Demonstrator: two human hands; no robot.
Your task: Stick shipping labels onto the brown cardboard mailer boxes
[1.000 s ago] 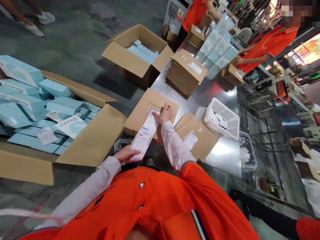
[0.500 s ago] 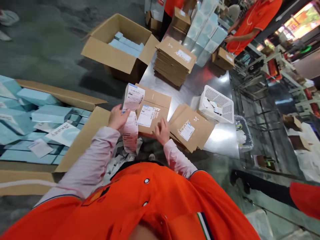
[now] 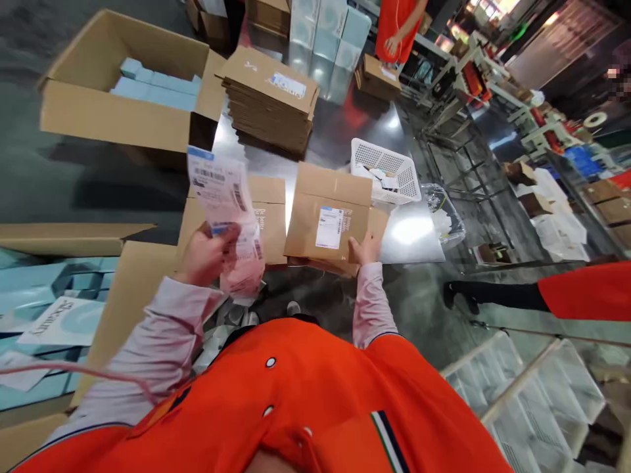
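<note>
Your left hand, clamped on the label strip; your right hand, thumb and fingers apart, touching the labeled carton over the tabletop; "sbeauty" card at left.

Mixed indoor light | glare on metal table | left hand blurred

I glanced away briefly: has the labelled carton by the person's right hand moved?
Yes. The labelled carton has moved across the table towards the white basket, onto the other cartons.
</note>
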